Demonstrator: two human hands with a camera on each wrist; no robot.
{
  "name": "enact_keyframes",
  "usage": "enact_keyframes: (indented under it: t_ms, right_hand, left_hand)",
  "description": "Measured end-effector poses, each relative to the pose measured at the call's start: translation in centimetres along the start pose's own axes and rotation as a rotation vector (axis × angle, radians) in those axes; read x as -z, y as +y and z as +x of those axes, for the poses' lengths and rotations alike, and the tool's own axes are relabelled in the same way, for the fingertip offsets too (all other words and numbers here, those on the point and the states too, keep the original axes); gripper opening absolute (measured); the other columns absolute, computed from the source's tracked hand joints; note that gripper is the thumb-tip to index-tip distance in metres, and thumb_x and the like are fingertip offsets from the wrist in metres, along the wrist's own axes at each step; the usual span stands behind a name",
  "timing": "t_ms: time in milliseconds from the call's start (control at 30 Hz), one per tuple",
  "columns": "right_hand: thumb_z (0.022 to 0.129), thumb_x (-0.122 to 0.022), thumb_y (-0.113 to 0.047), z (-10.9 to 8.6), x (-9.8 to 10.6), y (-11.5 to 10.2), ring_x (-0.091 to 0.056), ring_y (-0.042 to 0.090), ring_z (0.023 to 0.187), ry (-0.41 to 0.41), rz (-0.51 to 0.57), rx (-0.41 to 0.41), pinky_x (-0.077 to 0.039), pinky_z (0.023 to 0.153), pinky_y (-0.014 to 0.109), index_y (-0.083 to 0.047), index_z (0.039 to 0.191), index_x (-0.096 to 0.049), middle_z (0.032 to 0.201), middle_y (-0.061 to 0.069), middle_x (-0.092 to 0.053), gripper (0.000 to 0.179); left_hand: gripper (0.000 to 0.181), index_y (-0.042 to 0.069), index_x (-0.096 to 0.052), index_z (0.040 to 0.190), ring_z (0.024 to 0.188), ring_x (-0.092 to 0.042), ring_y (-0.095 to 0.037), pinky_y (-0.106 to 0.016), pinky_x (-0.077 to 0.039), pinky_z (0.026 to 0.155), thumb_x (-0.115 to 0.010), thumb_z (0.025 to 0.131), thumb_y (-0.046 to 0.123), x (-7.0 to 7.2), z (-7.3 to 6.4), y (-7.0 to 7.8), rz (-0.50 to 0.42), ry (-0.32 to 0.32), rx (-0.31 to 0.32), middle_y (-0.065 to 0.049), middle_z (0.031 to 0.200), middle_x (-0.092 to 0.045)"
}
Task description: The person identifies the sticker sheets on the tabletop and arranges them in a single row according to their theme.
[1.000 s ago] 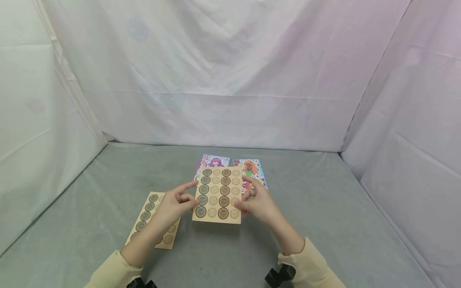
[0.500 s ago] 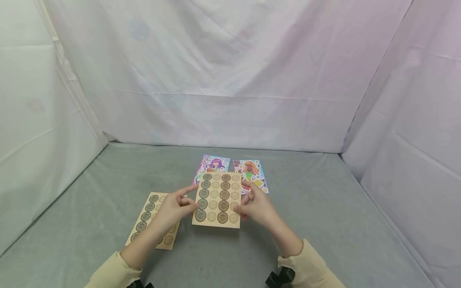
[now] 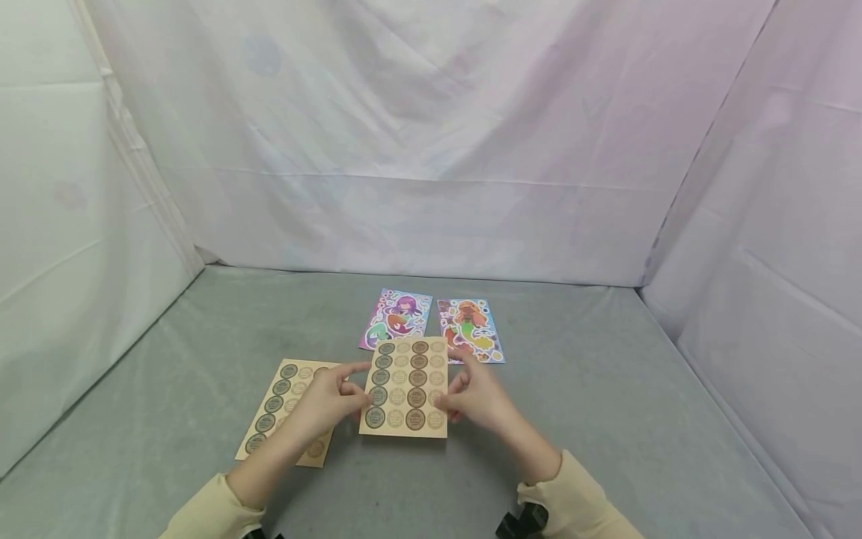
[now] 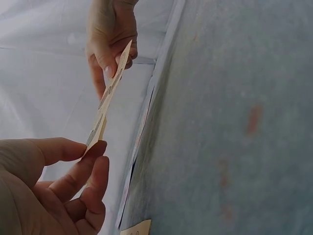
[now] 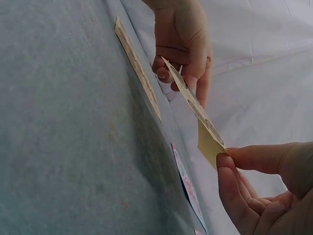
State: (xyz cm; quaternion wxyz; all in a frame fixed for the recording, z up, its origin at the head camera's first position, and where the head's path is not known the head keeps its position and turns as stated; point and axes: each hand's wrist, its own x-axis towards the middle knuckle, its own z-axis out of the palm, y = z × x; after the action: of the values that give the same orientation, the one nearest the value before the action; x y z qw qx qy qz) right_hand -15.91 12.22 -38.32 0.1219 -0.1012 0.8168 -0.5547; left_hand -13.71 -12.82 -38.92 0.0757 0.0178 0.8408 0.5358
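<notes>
In the head view, left hand (image 3: 323, 404) and right hand (image 3: 481, 398) pinch opposite edges of a sticker sheet (image 3: 407, 388) above the table (image 3: 592, 389). Left wrist: thin, probably light and bendy. Right wrist: thumb-and-finger pinch; side edges seem safest.

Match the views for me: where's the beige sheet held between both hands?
Head: beige sheet below centre, printed side showing.
Left wrist: sheet left of centre, nearly edge-on.
Right wrist: sheet right of centre, nearly edge-on.
Shared landmark: left hand, pinching the sheet's edge.
</notes>
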Motion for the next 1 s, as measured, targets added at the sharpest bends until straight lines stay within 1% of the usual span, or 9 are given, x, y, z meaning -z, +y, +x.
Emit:
enact_keyframes:
  t_ms: [67, 133, 200, 267, 433, 533, 700, 1000]
  right_hand:
    - [0.076, -0.076, 0.003, 0.0, -0.1, 0.2, -0.06, 0.021, 0.051, -0.01, -0.004, -0.002, -0.055, 0.05, 0.039, 0.002, 0.143, -0.033, 0.065, 0.007, -0.059, 0.079]
    - [0.076, -0.076, 0.003, 0.0, -0.2, 0.3, -0.061, 0.021, 0.051, -0.016, -0.011, -0.007, -0.055, 0.049, 0.038, 0.003, 0.143, -0.032, 0.065, 0.007, -0.06, 0.08]
    - [0.077, -0.075, 0.003, -0.1, -0.4, 0.4, -0.06, 0.02, 0.051, -0.024, -0.015, -0.013, -0.055, 0.049, 0.037, 0.004, 0.143, -0.031, 0.066, 0.008, -0.06, 0.08]
    - [0.077, -0.075, 0.003, -0.1, -0.5, 0.5, -0.06, 0.02, 0.051, -0.033, -0.013, -0.013, -0.055, 0.049, 0.036, 0.004, 0.143, -0.031, 0.066, 0.008, -0.06, 0.079]
    - [0.076, -0.075, 0.005, -0.2, -1.0, 0.8, -0.06, 0.019, 0.05, -0.054, -0.004, -0.01, -0.055, 0.048, 0.036, 0.005, 0.142, -0.03, 0.066, 0.009, -0.06, 0.08]
    - [0.076, -0.075, 0.005, -0.2, -1.3, 0.9, -0.059, 0.019, 0.05, -0.059, -0.014, -0.017, -0.055, 0.048, 0.036, 0.006, 0.143, -0.03, 0.066, 0.008, -0.06, 0.08]
    - [0.077, -0.075, 0.003, -0.3, -1.7, 0.9, -0.059, 0.018, 0.049, -0.062, -0.03, -0.029, -0.054, 0.047, 0.035, 0.006, 0.142, -0.03, 0.065, 0.008, -0.061, 0.079]
    - [0.076, -0.075, 0.005, -0.3, -2.1, 1.4, -0.058, 0.018, 0.048, -0.073, -0.01, -0.034, -0.053, 0.046, 0.034, 0.007, 0.14, -0.032, 0.065, 0.008, -0.059, 0.077]
  left_hand:
    - [0.057, 0.001, -0.051, 0.134, 0.053, -0.055, -0.019, -0.023, -0.026, 0.043, -0.068, 0.08, 0.001, -0.1, 0.0, -0.1, 0.013, -0.001, -0.004, -0.002, 0.063, -0.065]
    - [0.056, 0.0, -0.051, 0.134, 0.054, -0.058, -0.021, -0.024, -0.028, 0.043, -0.068, 0.08, 0.001, -0.1, 0.0, -0.1, 0.018, -0.006, -0.007, -0.003, 0.063, -0.065]
    - [0.056, -0.002, -0.051, 0.134, 0.055, -0.059, -0.02, -0.024, -0.029, 0.044, -0.067, 0.08, 0.001, 0.0, -0.1, -0.1, 0.026, -0.017, -0.009, -0.003, 0.063, -0.065]
    - [0.056, -0.003, -0.05, 0.133, 0.054, -0.059, -0.02, -0.025, -0.033, 0.046, -0.068, 0.08, 0.001, 0.1, -0.2, 0.0, 0.034, -0.033, -0.013, -0.003, 0.062, -0.065]
    - [0.054, -0.006, -0.051, 0.13, 0.051, -0.058, -0.021, -0.031, -0.044, 0.057, -0.068, 0.08, 0.003, 0.4, -0.6, 0.1, 0.076, -0.062, -0.01, -0.004, 0.057, -0.061]
    - [0.053, -0.007, -0.052, 0.129, 0.048, -0.057, -0.021, -0.032, -0.045, 0.056, -0.069, 0.08, 0.004, 0.4, -0.8, 0.2, 0.101, -0.068, 0.007, -0.004, 0.055, -0.06]
    - [0.052, -0.006, -0.054, 0.127, 0.047, -0.057, -0.021, -0.033, -0.045, 0.053, -0.069, 0.079, 0.002, 0.4, -0.7, -0.1, 0.115, -0.07, 0.042, -0.005, 0.055, -0.06]
    - [0.05, -0.005, -0.056, 0.126, 0.045, -0.056, -0.021, -0.032, -0.047, 0.056, -0.071, 0.079, 0.003, 0.3, -0.6, -0.4, 0.167, -0.075, 0.053, -0.004, 0.055, -0.06]
